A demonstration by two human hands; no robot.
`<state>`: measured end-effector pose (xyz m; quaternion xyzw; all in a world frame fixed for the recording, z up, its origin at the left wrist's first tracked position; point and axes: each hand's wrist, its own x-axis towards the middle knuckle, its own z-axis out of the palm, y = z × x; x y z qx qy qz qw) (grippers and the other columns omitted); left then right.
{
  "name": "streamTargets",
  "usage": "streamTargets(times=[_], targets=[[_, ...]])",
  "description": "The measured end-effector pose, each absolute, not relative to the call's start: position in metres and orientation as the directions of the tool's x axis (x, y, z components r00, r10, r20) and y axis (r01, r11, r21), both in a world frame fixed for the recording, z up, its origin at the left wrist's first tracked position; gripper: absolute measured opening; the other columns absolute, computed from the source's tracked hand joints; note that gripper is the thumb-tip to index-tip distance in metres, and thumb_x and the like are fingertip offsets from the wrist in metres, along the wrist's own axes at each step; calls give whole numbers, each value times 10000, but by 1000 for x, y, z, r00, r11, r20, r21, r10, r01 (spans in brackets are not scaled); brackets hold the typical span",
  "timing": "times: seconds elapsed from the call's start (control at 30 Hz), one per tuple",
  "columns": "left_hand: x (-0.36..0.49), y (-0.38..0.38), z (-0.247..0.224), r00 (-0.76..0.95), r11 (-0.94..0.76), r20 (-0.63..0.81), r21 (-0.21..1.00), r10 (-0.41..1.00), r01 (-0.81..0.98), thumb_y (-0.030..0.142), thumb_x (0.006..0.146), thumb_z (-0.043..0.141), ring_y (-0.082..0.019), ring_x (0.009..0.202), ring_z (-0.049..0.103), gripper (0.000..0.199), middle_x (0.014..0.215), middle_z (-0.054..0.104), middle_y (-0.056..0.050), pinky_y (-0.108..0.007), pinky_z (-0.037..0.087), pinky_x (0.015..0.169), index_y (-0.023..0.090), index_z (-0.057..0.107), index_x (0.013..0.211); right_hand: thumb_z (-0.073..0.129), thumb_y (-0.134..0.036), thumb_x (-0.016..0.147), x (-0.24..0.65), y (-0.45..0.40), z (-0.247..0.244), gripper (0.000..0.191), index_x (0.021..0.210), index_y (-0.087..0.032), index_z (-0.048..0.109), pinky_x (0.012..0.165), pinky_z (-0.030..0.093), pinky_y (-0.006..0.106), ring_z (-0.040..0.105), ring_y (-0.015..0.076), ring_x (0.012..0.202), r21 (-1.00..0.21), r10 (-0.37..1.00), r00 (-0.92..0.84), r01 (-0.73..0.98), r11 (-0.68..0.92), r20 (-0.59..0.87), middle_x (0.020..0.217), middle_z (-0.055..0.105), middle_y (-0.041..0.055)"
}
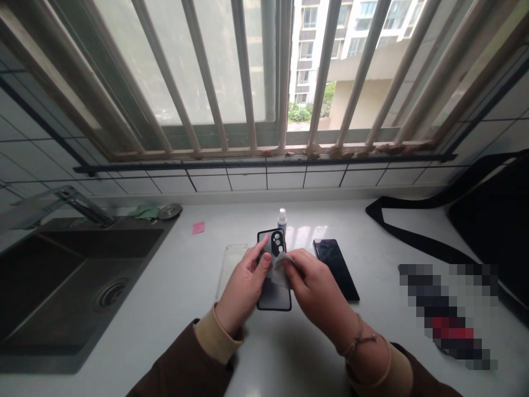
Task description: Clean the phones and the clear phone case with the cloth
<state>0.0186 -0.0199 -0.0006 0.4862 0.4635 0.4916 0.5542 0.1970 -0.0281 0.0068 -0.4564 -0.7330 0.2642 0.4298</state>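
The left hand [247, 281] is partly closed on the left edge of a black-rimmed case [275, 298], its thumb lying on the cloudy panel and its index finger stretched up towards the camera cutout. The right hand [312, 278] has its fingers drawn together on a grey cloth [281, 271], which lies against the case at its right side, below the cutout. The case is in front of the person, over the middle of the tabletop [165, 331]; whether its lower end touches the surface, I cannot tell. Just behind it stands a small white-capped bottle [282, 216], its lower part hidden. A clear case [227, 263] lies to the left, partly covered by the left hand, and a dark phone [336, 270] lies to the right, beside the right hand and forearm. Farther left are a pink note [198, 227], a strainer [169, 211] and a green rag [144, 212] by the sink [49, 286] and its faucet [85, 204]. On the right, a black strap [417, 238] leads to a bag [491, 209], near a pixelated item [446, 317]. A barred window [223, 71] rises behind everything.
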Motion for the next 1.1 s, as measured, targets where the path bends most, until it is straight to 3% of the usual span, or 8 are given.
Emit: streamTargets(times=[0.07,0.17,0.33,0.53,0.8,0.97,1.1], targets=[[18,-20,-3,128,-32,28,999,991,31,492,1000,672,-268,1426,545,523,1514,612,-96,-368,359,1247,285,651,1481,525,-212,1083,202,-23,3,195,988,-197,694,800,496,322,660,210,886,-727,922,-155,575,376,354,954,704,59],[17,-20,-6,196,-172,127,958,972,231,487,1012,644,-296,1398,559,470,1497,592,-132,-431,442,1198,278,693,1430,488,-236,1105,211,-18,-4,236,1008,-183,696,769,476,326,659,226,867,-585,935,-72,762,277,348,971,706,83],[16,-21,-12,353,-452,299,720,887,526,448,949,744,-342,1376,561,362,1447,632,-151,-559,426,1206,260,770,1258,463,-184,1105,222,-12,-16,244,995,-176,681,674,424,297,650,209,814,-369,948,-8,920,132,319,990,694,97],[23,-27,-18,629,-640,247,554,737,532,414,905,801,-372,1519,436,438,1534,604,-154,-619,357,1264,233,721,1297,483,-121,1082,225,-10,-25,217,1004,-170,680,728,439,288,673,215,855,-286,978,-76,949,130,193,977,703,97],[28,-30,-21,687,-665,158,473,709,578,310,1007,640,-346,1514,466,310,1461,662,-137,-601,316,1297,236,727,1294,484,-93,1067,221,-11,-14,212,1080,-171,681,744,435,288,698,227,899,-254,996,-79,963,86,39,971,708,99],[29,-29,-22,692,-670,157,470,704,575,302,1018,599,-360,1492,488,269,1456,658,-152,-602,335,1285,229,768,1214,482,-106,1059,224,-9,-18,212,1037,-196,674,630,371,297,649,185,716,-226,996,-28,973,45,79,1039,671,94],[29,-30,-22,688,-672,178,480,704,563,274,1008,599,-358,1478,498,250,1466,647,-144,-611,346,1274,231,773,1182,441,-185,1103,235,2,-19,238,1023,-186,665,697,373,315,646,213,814,-212,975,1,976,47,224,991,682,99]])
